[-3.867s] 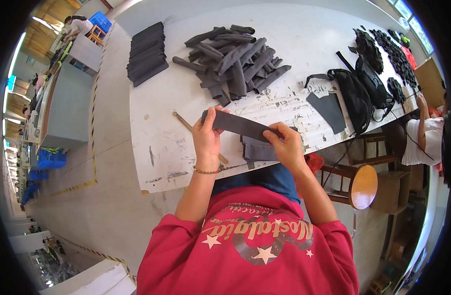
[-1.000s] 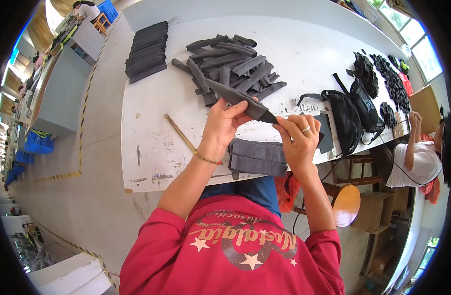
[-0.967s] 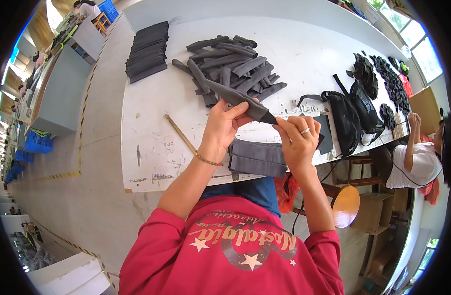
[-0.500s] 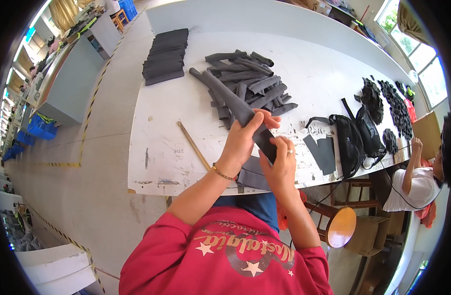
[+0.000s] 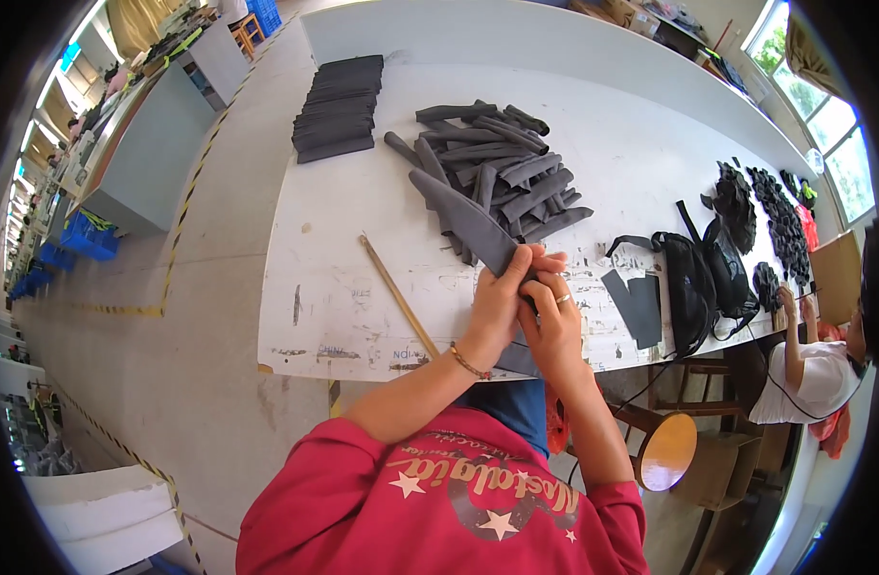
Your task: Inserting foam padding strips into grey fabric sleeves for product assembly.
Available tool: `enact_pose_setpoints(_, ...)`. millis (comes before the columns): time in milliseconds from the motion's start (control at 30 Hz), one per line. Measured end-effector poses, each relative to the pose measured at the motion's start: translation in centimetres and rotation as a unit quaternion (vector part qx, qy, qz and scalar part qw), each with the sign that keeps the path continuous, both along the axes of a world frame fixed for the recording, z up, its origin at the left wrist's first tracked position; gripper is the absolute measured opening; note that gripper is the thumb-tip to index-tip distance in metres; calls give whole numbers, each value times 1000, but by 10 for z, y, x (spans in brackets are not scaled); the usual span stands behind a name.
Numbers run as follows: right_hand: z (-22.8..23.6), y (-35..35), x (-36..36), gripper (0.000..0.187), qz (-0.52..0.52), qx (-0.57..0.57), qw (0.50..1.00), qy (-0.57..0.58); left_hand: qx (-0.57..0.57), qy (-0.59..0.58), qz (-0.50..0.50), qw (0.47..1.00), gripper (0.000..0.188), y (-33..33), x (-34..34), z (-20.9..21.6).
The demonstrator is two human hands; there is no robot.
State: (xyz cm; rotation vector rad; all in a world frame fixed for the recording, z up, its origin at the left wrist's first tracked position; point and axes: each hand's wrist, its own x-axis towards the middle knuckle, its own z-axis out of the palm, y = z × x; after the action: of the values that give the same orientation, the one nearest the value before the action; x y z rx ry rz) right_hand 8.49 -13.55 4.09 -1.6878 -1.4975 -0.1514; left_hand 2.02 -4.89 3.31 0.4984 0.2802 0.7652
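Note:
Close together over the table's near edge, my left hand and my right hand both grip one dark grey fabric strip. Its long end sticks out from my left hand toward the far left, while the near end is hidden in my fingers. Just beyond lies a loose pile of similar dark grey fabric pieces, rolled or folded lengthwise. Another grey fabric piece lies flat on the table below my hands, partly covered by them.
On the white table are a neat fabric stack, a wooden stick, flat grey pieces, and black bags. A wooden stool stands at right. Farther right, a co-worker in white sits near black pieces.
My hands have come together, the right closing against the left around the strip's near end. Less of the strip shows between them now. The co-worker's hands have shifted.

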Motion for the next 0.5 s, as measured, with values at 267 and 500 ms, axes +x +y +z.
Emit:
enact_pose_setpoints(267,-13,-30,4,16,-17,-24,999,14,79,48,68,993,32,33,-10,6)
enact_pose_setpoints(500,-22,2,2,25,51,54,997,-4,23,48,15,998,31,-5,-5,-5)
